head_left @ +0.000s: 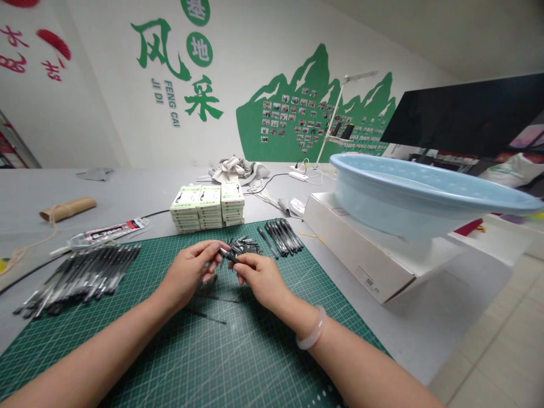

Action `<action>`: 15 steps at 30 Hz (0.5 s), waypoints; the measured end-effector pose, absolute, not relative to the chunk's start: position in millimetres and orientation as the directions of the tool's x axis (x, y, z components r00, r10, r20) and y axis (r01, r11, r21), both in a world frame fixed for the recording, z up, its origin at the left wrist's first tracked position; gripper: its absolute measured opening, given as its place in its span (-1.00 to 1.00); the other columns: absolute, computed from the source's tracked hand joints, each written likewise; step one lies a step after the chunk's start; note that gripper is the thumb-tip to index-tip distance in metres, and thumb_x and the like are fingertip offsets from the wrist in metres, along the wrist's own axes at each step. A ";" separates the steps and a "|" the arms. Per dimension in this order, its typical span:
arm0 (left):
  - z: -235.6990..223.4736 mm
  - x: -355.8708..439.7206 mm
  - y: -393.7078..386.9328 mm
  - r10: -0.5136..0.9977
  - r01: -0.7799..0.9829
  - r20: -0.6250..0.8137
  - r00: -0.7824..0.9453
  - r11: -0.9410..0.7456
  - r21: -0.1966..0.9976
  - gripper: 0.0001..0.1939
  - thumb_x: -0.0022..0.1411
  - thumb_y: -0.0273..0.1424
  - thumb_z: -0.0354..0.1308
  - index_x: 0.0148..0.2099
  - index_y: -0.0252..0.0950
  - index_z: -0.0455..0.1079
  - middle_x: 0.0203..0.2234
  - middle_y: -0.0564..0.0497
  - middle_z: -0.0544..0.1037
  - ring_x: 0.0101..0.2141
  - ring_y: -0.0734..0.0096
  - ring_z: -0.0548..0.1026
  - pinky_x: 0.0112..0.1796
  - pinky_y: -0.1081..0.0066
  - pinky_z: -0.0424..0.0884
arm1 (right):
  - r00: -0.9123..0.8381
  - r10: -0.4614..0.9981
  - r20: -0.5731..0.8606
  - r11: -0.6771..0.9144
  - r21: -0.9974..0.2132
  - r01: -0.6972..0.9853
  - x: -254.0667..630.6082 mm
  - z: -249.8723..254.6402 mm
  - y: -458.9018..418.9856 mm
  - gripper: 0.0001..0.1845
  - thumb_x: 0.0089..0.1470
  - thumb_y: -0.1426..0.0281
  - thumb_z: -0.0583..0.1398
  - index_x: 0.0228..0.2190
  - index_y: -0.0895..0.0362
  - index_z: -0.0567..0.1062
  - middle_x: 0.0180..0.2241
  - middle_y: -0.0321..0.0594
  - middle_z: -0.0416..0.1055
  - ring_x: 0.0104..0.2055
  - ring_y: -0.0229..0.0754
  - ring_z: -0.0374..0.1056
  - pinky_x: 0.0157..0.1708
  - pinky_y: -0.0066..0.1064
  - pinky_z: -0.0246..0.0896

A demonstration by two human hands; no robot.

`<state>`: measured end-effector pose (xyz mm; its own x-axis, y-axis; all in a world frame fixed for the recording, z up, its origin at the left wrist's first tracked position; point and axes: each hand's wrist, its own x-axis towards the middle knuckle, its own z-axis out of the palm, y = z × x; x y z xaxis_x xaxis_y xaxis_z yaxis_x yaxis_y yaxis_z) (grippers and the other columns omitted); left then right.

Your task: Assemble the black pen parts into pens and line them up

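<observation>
Between my two hands is a short black pen part point(229, 256), held over a green cutting mat point(272, 351). The fingertips of my left hand point(198, 260) pinch its far end. My right hand point(257, 275) grips the near end between thumb and fingers. Just beyond lies a heap of small black and clear pen parts point(245, 245). Thin dark refills point(208, 316) rest on the mat below my hands. A row of black pens point(284, 237) sits at the mat's far right, and a large bundle of clear pen barrels point(85, 277) lies on the left.
Stacked white-and-green boxes point(199, 207) stand behind the mat. On the right, a blue basin point(391, 198) rests on a white carton point(361, 249). A plastic packet point(110, 231), a brown roll point(68, 208), cloths point(240, 169) and a power strip point(298, 175) lie on the grey table.
</observation>
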<state>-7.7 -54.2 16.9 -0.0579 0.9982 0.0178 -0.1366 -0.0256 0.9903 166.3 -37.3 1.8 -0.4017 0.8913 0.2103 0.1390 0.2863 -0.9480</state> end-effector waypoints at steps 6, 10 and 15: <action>15.1 -15.9 -45.8 0.991 -0.192 0.012 -0.133 -0.038 0.981 -0.65 0.07 -0.15 0.31 -0.25 -0.35 0.54 -0.54 0.07 0.37 -0.59 0.60 0.25 -0.66 0.62 0.16 | -0.361 0.913 0.191 0.281 -0.935 0.216 169.1 -3.7 -31.7 -0.84 0.05 0.39 0.26 -0.26 0.08 0.50 -0.50 -0.35 0.42 -0.50 -0.28 0.27 -0.46 -0.45 0.11; 10.5 -27.9 -38.3 0.973 -0.232 0.000 -0.231 -0.055 0.971 -0.67 0.05 -0.21 0.35 -0.28 -0.40 0.53 -0.55 0.09 0.34 -0.60 0.65 0.20 -0.67 0.66 0.11 | -0.363 0.865 0.347 0.487 -0.757 0.436 176.9 -2.3 -26.3 -0.94 0.02 0.44 0.30 -0.44 0.10 0.49 -0.40 -0.29 0.45 -0.34 -0.24 0.30 -0.33 -0.42 0.11; 12.7 -33.2 -37.7 0.980 -0.253 -0.072 -0.188 0.022 0.967 -0.58 0.09 -0.20 0.31 -0.06 -0.36 0.48 -0.45 0.01 0.49 -0.56 0.58 0.32 -0.64 0.62 0.22 | -0.270 0.872 0.408 0.480 -0.609 0.631 197.6 5.3 -10.8 -0.95 0.09 0.47 0.23 -0.42 0.12 0.47 -0.35 -0.23 0.44 -0.28 -0.20 0.31 -0.26 -0.40 0.09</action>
